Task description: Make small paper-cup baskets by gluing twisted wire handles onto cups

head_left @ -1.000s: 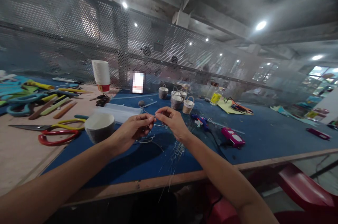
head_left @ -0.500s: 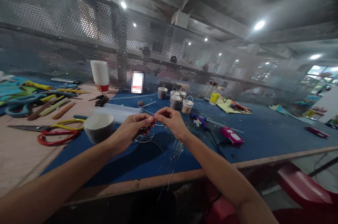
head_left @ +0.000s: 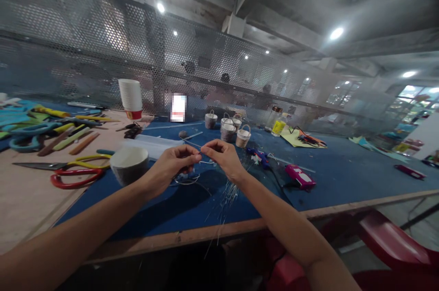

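My left hand and my right hand meet above the blue mat, fingertips almost touching. Both pinch a thin silvery wire that runs between them. More loose wire loops lie on the mat under my left hand, and a bundle of thin wire strands spreads toward the table's front edge. A white paper cup lies just left of my left hand.
Red and yellow scissors and coloured sticks lie at left. A stack of paper cups stands at the back. Several small handled baskets, a blue glue gun, a pink tool and jars sit beyond. A mesh screen closes the far side.
Both hands stay nearly in place, working the wire; the fingertips shift slightly closer and then a little left. The view barely moves.
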The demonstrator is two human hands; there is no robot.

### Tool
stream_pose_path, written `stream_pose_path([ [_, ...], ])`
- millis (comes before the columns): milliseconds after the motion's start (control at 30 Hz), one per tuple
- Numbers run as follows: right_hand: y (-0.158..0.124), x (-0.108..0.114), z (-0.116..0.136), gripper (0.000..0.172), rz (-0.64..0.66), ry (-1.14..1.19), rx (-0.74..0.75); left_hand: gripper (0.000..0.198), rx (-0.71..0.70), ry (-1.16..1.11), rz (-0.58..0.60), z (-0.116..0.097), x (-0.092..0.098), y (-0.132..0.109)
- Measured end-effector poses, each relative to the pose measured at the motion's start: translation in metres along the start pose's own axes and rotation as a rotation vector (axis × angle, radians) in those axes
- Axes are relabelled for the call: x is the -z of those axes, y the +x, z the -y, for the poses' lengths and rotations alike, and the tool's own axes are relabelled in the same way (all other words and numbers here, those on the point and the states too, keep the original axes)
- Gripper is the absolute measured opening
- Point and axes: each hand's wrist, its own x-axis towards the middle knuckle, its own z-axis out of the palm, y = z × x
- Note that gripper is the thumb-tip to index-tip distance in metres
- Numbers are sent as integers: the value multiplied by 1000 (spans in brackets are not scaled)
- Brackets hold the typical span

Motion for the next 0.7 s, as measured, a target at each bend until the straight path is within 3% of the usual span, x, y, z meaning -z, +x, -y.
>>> stream_pose_path([
  [233,1,-1,1,24,-14,5,-7,23,56,-47,73,0,0,-2],
  [400,1,0,-1,22,-8,11,10,21,9,-25,8,0,-1,-2],
  [567,1,1,-1,23,8,34,17,22,67,-70,77,-1,-1,-3],
  [700,1,1,-1,23,-8,19,17,23,69,-46,26,-2,-3,-2],
])
